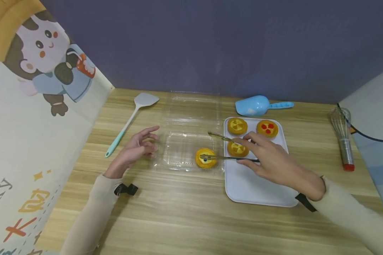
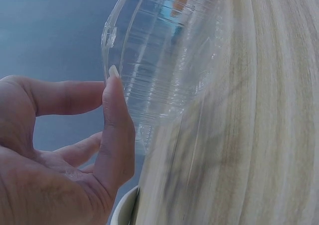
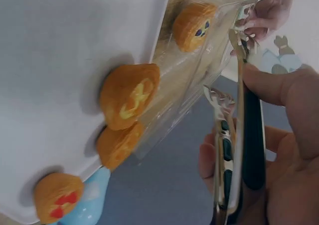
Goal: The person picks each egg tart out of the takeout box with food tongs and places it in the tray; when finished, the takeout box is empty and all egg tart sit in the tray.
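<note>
My right hand (image 1: 271,159) grips metal tongs (image 3: 244,130) with dark handle inserts. Their arms stand spread apart with nothing between the tips. One arm passes above a tart with blue dots (image 1: 205,162), which sits in the front right of a clear plastic container (image 1: 182,148). At that container's left edge is my left hand (image 1: 135,150); in the left wrist view its thumb and a finger (image 2: 117,135) meet at the rim, pinching it. Under my right hand lies a white tray (image 1: 255,187) bearing two yellow-topped tarts (image 1: 237,125) and one red-dotted tart (image 1: 267,128).
The container's lid (image 1: 193,108) lies folded open toward the back wall. A spatula (image 1: 127,122) with a mint handle lies at left. Behind the tray is a blue scoop (image 1: 256,105). A whisk (image 1: 344,141) and a black cable (image 1: 373,140) are at the far right.
</note>
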`<state>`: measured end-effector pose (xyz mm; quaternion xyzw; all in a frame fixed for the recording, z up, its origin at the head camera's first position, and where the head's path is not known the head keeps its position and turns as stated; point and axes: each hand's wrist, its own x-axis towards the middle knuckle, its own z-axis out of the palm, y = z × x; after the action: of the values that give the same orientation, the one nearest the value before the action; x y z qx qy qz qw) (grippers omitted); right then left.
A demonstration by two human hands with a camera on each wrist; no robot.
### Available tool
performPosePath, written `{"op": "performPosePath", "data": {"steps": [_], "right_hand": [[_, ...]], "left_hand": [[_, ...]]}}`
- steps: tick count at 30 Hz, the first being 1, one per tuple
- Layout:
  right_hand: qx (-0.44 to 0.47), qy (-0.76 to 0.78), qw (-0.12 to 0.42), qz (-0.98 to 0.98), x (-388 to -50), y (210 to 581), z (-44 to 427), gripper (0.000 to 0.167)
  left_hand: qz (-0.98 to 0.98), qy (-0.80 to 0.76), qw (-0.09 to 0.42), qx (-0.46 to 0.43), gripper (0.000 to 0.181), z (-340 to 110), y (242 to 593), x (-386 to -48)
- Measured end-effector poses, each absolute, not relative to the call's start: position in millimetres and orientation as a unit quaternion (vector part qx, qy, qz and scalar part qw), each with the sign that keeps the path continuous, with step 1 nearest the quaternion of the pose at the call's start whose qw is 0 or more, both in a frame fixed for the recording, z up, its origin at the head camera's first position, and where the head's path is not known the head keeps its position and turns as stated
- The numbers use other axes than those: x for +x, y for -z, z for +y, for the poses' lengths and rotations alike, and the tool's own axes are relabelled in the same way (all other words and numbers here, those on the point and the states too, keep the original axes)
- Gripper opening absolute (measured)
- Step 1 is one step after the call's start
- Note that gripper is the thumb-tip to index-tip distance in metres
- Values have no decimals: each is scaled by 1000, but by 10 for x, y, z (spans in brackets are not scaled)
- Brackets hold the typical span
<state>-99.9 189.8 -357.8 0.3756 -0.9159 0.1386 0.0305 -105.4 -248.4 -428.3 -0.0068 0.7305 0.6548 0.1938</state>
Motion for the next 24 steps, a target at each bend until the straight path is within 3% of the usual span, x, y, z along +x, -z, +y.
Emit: {"op": "performPosePath", "data": {"steps": [15, 24], "right_hand": [[390, -106, -92, -910, -1175, 3434, 1619, 52], [408, -79, -90, -905, -1192, 3424, 1507, 46]], "left_hand": [[732, -653, 194, -9, 83, -2482, 4293, -1057], [732, -653, 192, -7, 83, -2497, 4298, -1052]]}}
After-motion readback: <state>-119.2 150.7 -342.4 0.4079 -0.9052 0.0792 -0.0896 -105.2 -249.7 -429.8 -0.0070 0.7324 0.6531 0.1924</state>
